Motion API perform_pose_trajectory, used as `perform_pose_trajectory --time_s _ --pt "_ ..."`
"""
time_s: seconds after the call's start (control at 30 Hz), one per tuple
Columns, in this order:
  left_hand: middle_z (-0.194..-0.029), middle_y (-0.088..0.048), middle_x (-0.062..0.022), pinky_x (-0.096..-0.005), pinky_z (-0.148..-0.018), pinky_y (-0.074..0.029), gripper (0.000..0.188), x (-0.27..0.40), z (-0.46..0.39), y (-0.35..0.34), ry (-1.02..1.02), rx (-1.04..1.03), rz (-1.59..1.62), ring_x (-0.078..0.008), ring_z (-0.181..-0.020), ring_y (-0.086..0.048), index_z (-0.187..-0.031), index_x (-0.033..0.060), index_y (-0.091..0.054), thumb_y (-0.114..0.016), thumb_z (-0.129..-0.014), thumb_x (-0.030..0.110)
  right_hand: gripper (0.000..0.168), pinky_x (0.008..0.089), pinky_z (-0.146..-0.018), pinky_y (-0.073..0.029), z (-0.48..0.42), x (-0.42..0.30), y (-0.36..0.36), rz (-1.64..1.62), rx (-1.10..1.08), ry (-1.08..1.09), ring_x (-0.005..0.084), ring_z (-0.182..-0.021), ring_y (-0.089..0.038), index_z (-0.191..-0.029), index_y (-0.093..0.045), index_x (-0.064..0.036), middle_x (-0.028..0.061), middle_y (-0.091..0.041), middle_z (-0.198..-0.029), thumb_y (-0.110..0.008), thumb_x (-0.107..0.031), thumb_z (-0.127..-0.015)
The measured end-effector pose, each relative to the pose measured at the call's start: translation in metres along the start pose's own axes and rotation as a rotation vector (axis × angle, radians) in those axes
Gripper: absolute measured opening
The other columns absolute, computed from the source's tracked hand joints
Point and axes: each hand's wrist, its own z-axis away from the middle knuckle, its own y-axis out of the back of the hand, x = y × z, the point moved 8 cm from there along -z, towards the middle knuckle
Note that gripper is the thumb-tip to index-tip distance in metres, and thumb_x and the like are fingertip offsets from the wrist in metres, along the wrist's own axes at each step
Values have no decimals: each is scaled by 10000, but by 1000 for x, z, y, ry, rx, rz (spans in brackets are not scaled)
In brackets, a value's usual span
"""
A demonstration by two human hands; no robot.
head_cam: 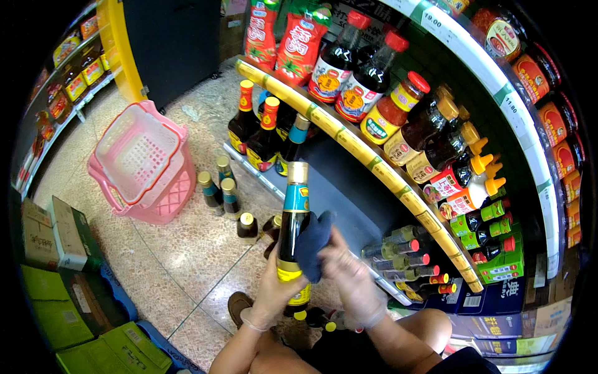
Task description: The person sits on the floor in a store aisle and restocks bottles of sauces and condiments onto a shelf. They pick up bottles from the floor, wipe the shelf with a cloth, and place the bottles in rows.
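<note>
My left hand (273, 292), in a clear thin glove, grips a dark glass sauce bottle (290, 233) near its base. The bottle has a gold cap, a blue neck label and a yellow body label, and it is tilted slightly. A dark blue cloth (315, 245) lies against the bottle's side. My right hand (348, 276), gloved too and blurred by motion, holds that cloth. Beyond the bottle is the grey bottom shelf (338, 173). Three similar dark bottles (247, 131) stand at the shelf's far end.
Several gold-capped bottles (228, 198) stand on the tiled floor (187, 262), left of my hands. Stacked pink baskets (168, 201) sit farther left. A yellow-edged shelf (373, 161) of sauces overhangs the bottom shelf. Clear bottles (392, 252) stand at its near end. Green cartons (117, 350) lie lower left.
</note>
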Motion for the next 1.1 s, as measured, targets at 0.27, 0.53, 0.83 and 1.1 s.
perform_pose_trajectory --time_s 0.27,0.53,0.83,1.1 --pt "-1210 -562 -167 -356 -919 -466 818 21 19 -7 -184 192 -540 -228 -1089 -573 -1370 -27 -332 -782 -707 134 446 449 -1054 -339 -41 -37 -56 865 -55 592 488 -1297 -342 -1199 -617 -115 363 -134 -1470 -722 -78 -768" --pt "-1072 -622 -148 -360 -843 -505 791 1 24 0 -84 62 -301 -235 -965 -632 -1357 -7 -348 -773 -722 198 495 314 -809 -508 -124 -27 -34 394 187 335 231 -900 -630 -1246 -510 -80 138 -597 -1093 -703 -84 -790" --pt "-997 -629 -203 -375 -700 -550 684 -10 36 -19 307 -325 633 -302 -796 -663 -1245 -28 -461 -720 -739 352 670 385 -875 -531 -116 34 -58 -839 -153 -211 237 -981 -616 -1279 -490 -68 89 -588 -1155 -625 -546 -829" --pt "-1041 -620 -163 -390 -765 -540 689 -12 30 5 174 -157 312 -281 -862 -657 -1276 -8 -420 -745 -730 258 611 291 -808 -520 -75 47 -55 -480 -136 -341 129 -909 -602 -1252 -492 -92 35 -606 -1023 -544 -575 -880"
